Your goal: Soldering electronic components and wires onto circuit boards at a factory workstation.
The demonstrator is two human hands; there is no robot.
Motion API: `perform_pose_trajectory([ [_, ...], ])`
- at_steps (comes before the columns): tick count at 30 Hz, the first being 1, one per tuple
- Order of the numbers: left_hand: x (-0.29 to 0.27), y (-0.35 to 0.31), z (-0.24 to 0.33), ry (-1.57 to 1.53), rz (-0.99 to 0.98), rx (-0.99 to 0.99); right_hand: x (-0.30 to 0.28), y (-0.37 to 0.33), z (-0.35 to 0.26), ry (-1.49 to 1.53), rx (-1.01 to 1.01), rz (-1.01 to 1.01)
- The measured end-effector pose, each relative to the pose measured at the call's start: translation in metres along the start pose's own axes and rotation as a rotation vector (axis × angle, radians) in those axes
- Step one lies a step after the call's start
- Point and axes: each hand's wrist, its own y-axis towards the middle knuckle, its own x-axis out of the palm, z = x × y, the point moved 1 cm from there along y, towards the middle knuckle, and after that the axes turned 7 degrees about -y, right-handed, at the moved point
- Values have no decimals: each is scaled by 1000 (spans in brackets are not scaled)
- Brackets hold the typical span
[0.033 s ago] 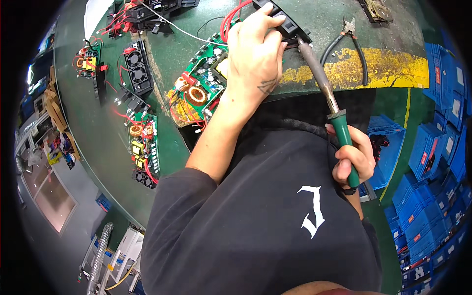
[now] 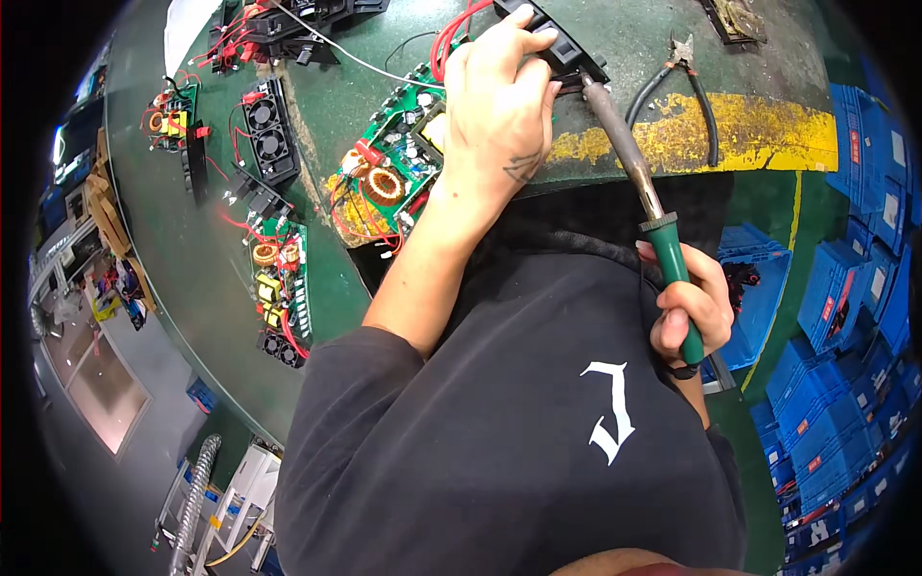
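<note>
My right hand [image 2: 693,309] is wrapped round the green handle of a soldering iron [image 2: 663,252]. The iron's tip meets the near right end of a black plastic panel [image 2: 573,53], where dark wires [image 2: 570,88] come out. My left hand [image 2: 499,110] has its fingers bent over that panel and grips it from the left; its fingertips are partly hidden. Below and left of this hand lies a green circuit board [image 2: 408,154] with a copper-wound coil [image 2: 384,186], partly covered by my wrist. Red wires [image 2: 444,50] run behind the hand toward the panel.
Cutting pliers [image 2: 682,67] lie open right of the iron. A grimy metal holder [image 2: 735,21] stands at the far right. Left are a twin-fan panel [image 2: 269,130] and more circuit boards [image 2: 279,278]. The bench's worn yellow edge [image 2: 768,134] is nearby; blue crates [image 2: 831,384] are stacked at right.
</note>
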Motion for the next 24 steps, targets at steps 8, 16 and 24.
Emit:
perform_pose_trajectory([
  [8, 11, 0, -2, -10, 6, 5, -1, -6, 7, 115, 135, 102],
  [16, -18, 46, 36, 48, -458, -430, 4, -9, 3, 83, 166, 116],
  [24, -17, 44, 32, -2, -495, -429, 7, -2, -14, -138, 23, 29],
])
